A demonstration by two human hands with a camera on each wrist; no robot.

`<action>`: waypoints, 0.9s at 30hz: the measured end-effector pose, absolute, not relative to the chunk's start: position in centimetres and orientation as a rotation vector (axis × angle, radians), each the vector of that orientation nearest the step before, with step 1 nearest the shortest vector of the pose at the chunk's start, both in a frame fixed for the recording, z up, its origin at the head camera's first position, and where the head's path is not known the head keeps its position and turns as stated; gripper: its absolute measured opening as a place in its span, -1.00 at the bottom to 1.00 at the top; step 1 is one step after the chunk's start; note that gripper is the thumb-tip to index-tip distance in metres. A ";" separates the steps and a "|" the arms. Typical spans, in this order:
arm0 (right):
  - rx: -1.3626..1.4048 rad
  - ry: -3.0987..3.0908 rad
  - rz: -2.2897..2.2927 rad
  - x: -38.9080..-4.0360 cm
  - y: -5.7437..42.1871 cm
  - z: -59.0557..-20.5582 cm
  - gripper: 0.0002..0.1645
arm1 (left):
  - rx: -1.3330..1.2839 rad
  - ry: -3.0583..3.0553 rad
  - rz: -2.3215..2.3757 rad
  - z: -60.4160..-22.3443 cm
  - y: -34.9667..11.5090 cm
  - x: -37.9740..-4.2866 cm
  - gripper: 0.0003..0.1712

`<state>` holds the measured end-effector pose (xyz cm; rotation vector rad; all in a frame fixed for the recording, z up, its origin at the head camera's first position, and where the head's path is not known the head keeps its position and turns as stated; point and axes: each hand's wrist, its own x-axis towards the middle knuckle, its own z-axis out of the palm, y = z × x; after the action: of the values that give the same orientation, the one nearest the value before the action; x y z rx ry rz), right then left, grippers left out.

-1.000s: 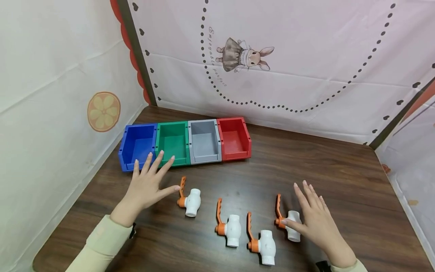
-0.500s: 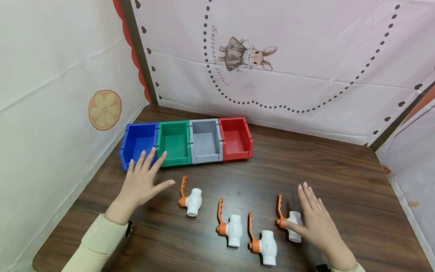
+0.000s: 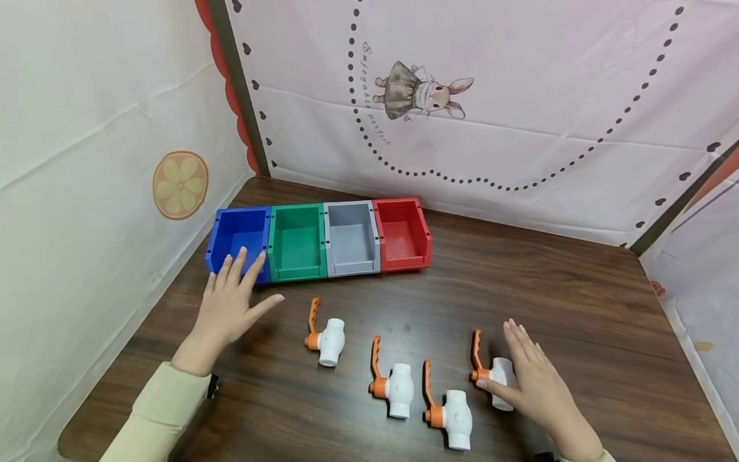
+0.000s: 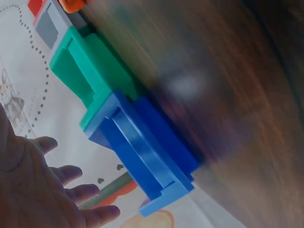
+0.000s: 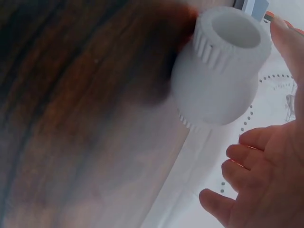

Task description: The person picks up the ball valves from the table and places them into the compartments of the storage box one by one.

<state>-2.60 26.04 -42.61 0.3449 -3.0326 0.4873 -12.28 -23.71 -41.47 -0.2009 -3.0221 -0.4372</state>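
Several white ball valves with orange lever handles lie on the table. My right hand (image 3: pixel 539 385) hovers at the rightmost ball valve (image 3: pixel 503 372), fingers extended and thumb apart, the thumb overlapping its orange hub in the head view. In the right wrist view that valve's white ribbed body (image 5: pixel 213 90) sits between thumb and fingers, ungripped. My left hand (image 3: pixel 225 308) is empty with fingers spread, its fingertips overlapping the front of the blue bin (image 3: pixel 242 221). The closest ball valve (image 3: pixel 331 342) to it lies to its right. Two more ball valves, a middle one (image 3: pixel 399 390) and a front one (image 3: pixel 458 419), lie between the hands.
Beside the blue bin, a green bin (image 3: pixel 298 274), a grey bin (image 3: pixel 353 268) and a red bin (image 3: pixel 406 263) stand in one joined row toward the back. Printed white cloth (image 3: pixel 519 83) hangs behind the dark wooden table (image 3: pixel 548 276) and along its sides.
My left hand has drifted left, away from the leftmost ball valve and toward the blue bin. The right hand has sunk slightly at its valve. The valves and bins keep their places.
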 end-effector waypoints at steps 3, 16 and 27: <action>0.368 -3.016 0.465 -2.4 26.1 -42.8 0.25 | -0.177 -3.010 -0.462 -41.6 -24.2 -12.4 0.02; 0.364 -3.042 0.423 -2.5 26.0 -42.8 0.22 | -0.092 -2.982 -0.484 -42.9 -26.7 -12.7 0.03; 0.360 -3.061 0.434 -2.3 25.8 -43.0 0.12 | -0.086 -2.954 -0.538 -43.3 -28.0 -13.3 0.03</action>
<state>-2.31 25.81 -42.95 0.3601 -3.0611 0.4335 -13.31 -28.00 -43.29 -0.0861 -2.9542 -0.5383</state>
